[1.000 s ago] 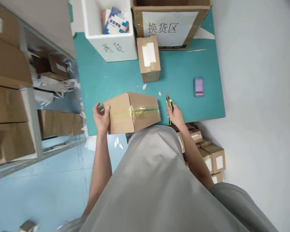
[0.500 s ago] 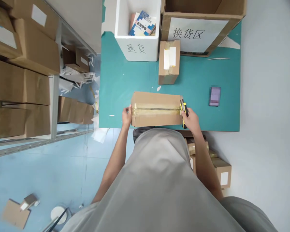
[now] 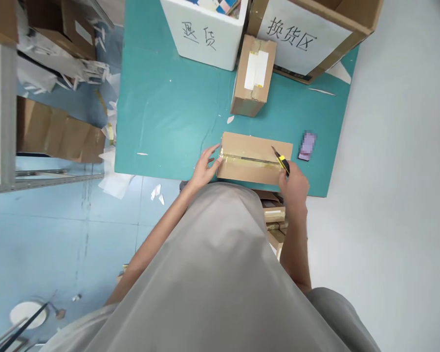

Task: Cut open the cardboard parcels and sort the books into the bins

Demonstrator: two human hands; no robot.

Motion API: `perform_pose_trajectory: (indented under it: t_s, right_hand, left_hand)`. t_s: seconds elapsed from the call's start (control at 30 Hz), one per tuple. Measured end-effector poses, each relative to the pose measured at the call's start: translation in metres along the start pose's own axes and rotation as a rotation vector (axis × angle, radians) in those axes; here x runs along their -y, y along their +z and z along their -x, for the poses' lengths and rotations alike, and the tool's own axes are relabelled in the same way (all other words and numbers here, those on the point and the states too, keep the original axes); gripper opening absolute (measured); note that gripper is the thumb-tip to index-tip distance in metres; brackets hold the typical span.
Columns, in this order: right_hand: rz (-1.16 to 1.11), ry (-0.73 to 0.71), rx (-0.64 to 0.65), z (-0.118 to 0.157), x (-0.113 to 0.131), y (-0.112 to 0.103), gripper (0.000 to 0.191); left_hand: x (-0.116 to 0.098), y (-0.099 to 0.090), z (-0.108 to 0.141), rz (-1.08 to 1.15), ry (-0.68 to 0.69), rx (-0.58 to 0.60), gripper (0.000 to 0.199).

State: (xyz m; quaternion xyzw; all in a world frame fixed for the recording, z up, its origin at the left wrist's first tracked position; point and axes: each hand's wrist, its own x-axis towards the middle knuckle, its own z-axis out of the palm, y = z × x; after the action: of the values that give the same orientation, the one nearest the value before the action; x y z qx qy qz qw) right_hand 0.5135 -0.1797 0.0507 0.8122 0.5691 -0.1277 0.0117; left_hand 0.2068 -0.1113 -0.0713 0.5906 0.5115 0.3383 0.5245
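Observation:
A long cardboard box [image 3: 255, 148] lies near the front edge of the green table, with a strip of clear yellowish tape along its top seam. At the box's left end is my left hand [image 3: 204, 168], fingers spread and their tips against its edge. My right hand [image 3: 295, 183] is closed around a yellow and black utility knife [image 3: 282, 161] at the right end. The blade is out, pointing up and left above the box top. Whether it touches the cardboard, I cannot tell.
Behind stand a smaller taped box [image 3: 252, 95], a white foam bin [image 3: 210, 54] with books in it, and a large open carton [image 3: 293, 41] with a written sign. A phone [image 3: 307, 145] lies right of the box. Shelving with cartons [image 3: 58, 129] is at the left.
The knife has turned from lying along the box's right end to pointing over its top, blade now showing. My left hand's fingers have spread. The view has shifted and tilted.

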Motion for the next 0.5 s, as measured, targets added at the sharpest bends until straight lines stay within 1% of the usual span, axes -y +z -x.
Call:
perform_pose_trajectory:
  t_s: [0.03,0.1,0.2,0.3,0.4,0.5]
  right_hand:
    - [-0.001,-0.075,0.018,-0.002,0.01,-0.003,0.048]
    - [0.026,-0.213,0.08,-0.008,0.033,-0.008,0.047]
    - [0.125,-0.375,0.218,-0.019,0.071,-0.011,0.042]
    - [0.22,-0.492,0.322,-0.029,0.099,-0.014,0.041]
    - [0.274,-0.555,0.356,-0.038,0.114,-0.017,0.045]
    - [0.309,-0.599,0.363,-0.043,0.119,-0.019,0.046]
  left_hand:
    - [-0.006,-0.002,0.0,-0.024,0.028,0.014,0.061]
    - [-0.009,-0.005,-0.004,-0.056,0.039,0.047,0.061]
    - [0.0,-0.005,-0.009,0.027,-0.036,0.131,0.064]
    - [0.008,-0.005,-0.011,0.139,-0.097,0.195,0.069]
    - [0.005,-0.006,-0.011,0.153,-0.114,0.202,0.071]
    - [-0.001,-0.007,-0.011,0.149,-0.113,0.207,0.072]
